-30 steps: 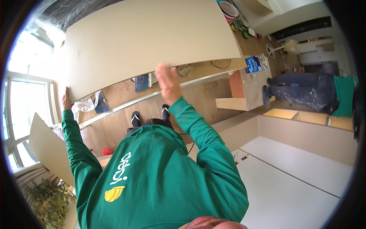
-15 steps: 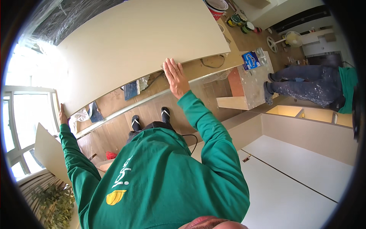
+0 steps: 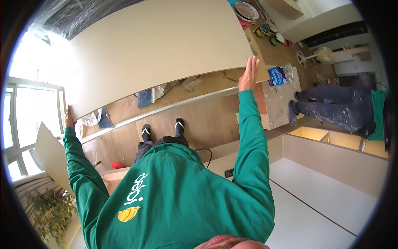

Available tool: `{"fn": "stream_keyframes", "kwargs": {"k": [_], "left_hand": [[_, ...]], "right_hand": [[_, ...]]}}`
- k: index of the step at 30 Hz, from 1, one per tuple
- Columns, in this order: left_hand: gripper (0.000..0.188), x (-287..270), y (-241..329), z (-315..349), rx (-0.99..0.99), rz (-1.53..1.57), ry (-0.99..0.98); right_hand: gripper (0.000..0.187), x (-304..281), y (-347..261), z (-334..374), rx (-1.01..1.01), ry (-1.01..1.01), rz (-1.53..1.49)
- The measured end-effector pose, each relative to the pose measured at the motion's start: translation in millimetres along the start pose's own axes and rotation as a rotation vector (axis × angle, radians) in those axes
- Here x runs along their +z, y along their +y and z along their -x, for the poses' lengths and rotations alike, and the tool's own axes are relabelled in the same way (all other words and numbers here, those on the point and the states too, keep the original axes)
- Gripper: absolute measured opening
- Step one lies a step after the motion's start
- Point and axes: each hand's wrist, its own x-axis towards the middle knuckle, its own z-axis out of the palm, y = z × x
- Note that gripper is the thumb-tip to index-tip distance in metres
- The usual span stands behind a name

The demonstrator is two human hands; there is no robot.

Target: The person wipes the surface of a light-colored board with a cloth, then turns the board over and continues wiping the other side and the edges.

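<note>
A large, pale cream board (image 3: pixel 166 45) lies across a long work surface in front of me. My left hand (image 3: pixel 68 117) is against the board's near left corner, fingers stretched out flat along its edge. At the other end, my right hand (image 3: pixel 249 74) reaches the near right corner with its fingers straight and close together. It appears to touch the board's edge there; the thumb is hard to make out. Beneath the board's near edge, a dark blue packet (image 3: pixel 145 98) and a clear plastic bag (image 3: pixel 86 120) show on the brown work surface (image 3: pixel 124 107).
Paint buckets (image 3: pixel 245 11) and cans (image 3: pixel 277 39) stand at the far right. A blue container (image 3: pixel 277 76) rests on a spattered bench (image 3: pixel 282 101), beside another person in stained trousers (image 3: pixel 336 99). A loose panel (image 3: pixel 52 155) leans near the window, above a plant (image 3: pixel 52 216).
My right hand has slid from the middle of the board's near edge to its right corner, and the arm has straightened. My left hand remains at the left corner.
</note>
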Motion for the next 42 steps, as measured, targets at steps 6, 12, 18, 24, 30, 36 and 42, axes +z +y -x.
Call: {"fn": "stream_keyframes", "kwargs": {"k": [6,12,18,24,30,36,42], "left_hand": [[0.070,20,13,19,-0.227,0.276,-0.062],[0.067,36,47,46,-0.223,0.402,-0.248],[0.055,34,65,61,-0.302,0.615,-0.452],[0.051,21,54,59,-0.265,0.761,-0.662],[0.053,18,62,56,-0.292,0.762,-0.726],[0.051,13,70,73,-0.282,0.847,-0.787],[0.077,18,45,63,-0.295,0.999,-0.923]], "right_hand": [[0.074,28,-189,54,-0.113,-0.071,-0.130],[0.057,52,-449,120,-0.278,-0.219,-0.470],[0.060,49,-317,84,-0.143,-0.056,-0.009],[0.069,69,-475,123,-0.078,-0.101,-0.170],[0.056,65,-623,156,-0.413,-0.349,-0.360],[0.065,53,-461,111,-0.074,-0.121,-0.026],[0.057,62,-680,174,-0.308,-0.416,-0.404]]}}
